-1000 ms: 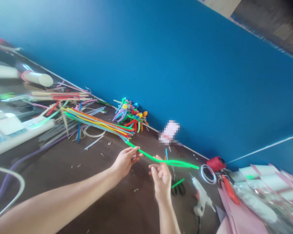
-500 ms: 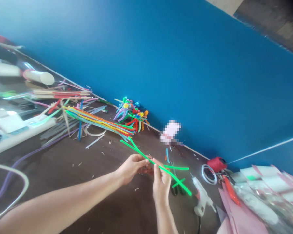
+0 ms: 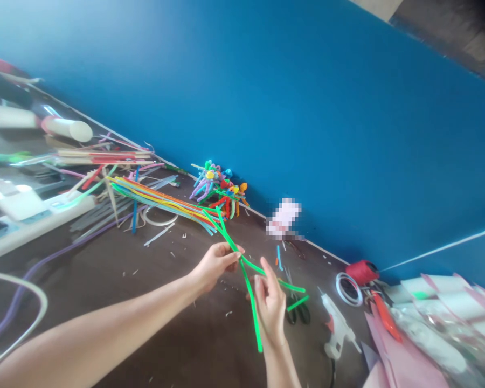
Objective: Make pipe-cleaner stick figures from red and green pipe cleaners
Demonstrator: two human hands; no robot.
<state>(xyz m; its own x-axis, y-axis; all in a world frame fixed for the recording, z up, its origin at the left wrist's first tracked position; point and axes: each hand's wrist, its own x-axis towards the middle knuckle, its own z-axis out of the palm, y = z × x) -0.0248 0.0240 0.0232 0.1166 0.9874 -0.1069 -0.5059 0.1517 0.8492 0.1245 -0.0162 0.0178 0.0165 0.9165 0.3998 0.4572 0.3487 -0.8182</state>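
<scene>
My left hand (image 3: 216, 264) pinches bright green pipe cleaners (image 3: 248, 288) above a dark brown table (image 3: 153, 323). One green strand points up and left toward the pile, another hangs down past my right wrist. My right hand (image 3: 270, 304) is just right of it, fingers partly curled around a green strand that runs off to the right. Behind my hands lies a bundle of coloured pipe cleaners (image 3: 161, 200).
Finished pipe-cleaner figures (image 3: 218, 188) stand against the blue wall. Black scissors (image 3: 297, 310), a white glue gun (image 3: 337, 326), a tape ring (image 3: 347, 288), a red thread spool (image 3: 359, 271) and pink paper sheets (image 3: 408, 355) lie at the right. Sticks, tubes and a cable crowd the left.
The green pipe cleaners have swung from nearly level to steeply angled, one end now hanging down by my right wrist. My hands came together, then parted slightly.
</scene>
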